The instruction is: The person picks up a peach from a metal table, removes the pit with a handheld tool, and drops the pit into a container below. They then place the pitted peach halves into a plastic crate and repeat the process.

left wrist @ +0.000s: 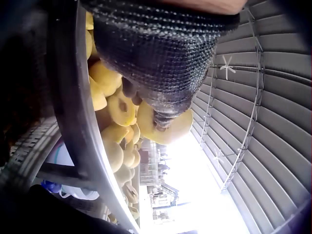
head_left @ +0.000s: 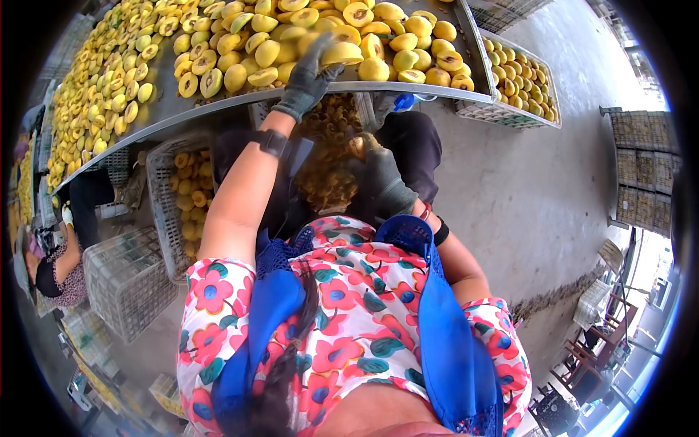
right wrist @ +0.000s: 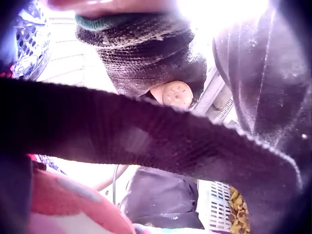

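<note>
My left hand [head_left: 309, 84], in a dark grey knit glove, reaches over the near edge of a metal table strewn with halved yellow peaches. In the left wrist view its fingers pinch a peach half [left wrist: 178, 127], one fingertip at the pit hollow. More peach halves [left wrist: 122, 107] lie just beside it. My right hand [head_left: 384, 178], also gloved, is held low in front of the body, over a crate of brownish scraps [head_left: 331, 167]. It grips a tan handle [right wrist: 178, 95] with a round end; the rest of that tool is hidden by the hand and a dark strap.
The table's raised metal rim [head_left: 255, 96] runs between body and fruit. A crate of peaches [head_left: 520, 81] stands at the table's right end, another crate [head_left: 156, 182] by the left leg. An upturned-looking crate [head_left: 131, 280] sits further left, near another person [head_left: 62, 269]. Stacked crates [head_left: 644, 167] stand far right.
</note>
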The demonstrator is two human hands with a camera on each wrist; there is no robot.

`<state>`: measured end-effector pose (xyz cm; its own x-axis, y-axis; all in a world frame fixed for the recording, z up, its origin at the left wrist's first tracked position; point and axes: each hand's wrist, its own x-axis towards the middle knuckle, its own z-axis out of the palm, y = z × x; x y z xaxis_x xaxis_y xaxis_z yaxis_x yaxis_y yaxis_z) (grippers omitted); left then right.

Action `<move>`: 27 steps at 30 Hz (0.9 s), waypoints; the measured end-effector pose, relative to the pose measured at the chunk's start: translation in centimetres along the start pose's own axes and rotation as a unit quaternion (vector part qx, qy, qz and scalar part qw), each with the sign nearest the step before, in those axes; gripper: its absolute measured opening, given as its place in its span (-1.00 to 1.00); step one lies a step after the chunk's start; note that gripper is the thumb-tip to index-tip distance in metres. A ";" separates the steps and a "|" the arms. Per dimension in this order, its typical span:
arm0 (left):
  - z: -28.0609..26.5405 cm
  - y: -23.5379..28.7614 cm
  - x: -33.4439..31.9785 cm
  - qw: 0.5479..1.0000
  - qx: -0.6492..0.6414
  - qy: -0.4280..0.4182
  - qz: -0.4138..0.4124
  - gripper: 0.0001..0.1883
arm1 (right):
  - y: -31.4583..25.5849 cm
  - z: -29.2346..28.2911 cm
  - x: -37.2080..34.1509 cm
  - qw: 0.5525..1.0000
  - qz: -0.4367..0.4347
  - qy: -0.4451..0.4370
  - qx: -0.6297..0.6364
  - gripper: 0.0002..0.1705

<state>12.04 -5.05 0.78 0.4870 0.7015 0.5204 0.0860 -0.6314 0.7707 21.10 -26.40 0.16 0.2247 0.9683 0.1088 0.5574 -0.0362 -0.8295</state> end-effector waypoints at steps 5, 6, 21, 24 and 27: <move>-2.7 5.5 -3.2 0.986 -0.147 0.000 -0.079 -0.38 | -1.8 -0.4 2.0 0.945 0.122 0.042 0.300 -0.72; -3.0 6.1 -3.8 0.990 -0.124 0.005 -0.069 -0.41 | -2.0 -0.1 2.6 0.934 0.096 0.068 0.336 -0.75; -4.8 11.9 -7.9 0.993 -0.086 -0.021 -0.075 -0.46 | -6.1 -2.5 5.0 0.973 -0.183 0.130 0.052 -0.51; -4.6 11.7 -8.2 0.949 -0.270 0.061 -0.151 -0.49 | -7.0 -2.6 4.2 0.980 -0.111 0.107 0.126 -0.60; -5.4 13.3 -8.3 0.948 -0.266 0.075 -0.158 -0.41 | -7.5 -2.2 3.3 0.986 -0.096 0.052 0.128 -0.71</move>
<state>4.45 -17.45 8.71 0.3781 0.8917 0.2486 -0.2628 -0.1541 0.9525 19.41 -23.44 7.95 0.2232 0.9204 0.3210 0.3803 0.2210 -0.8981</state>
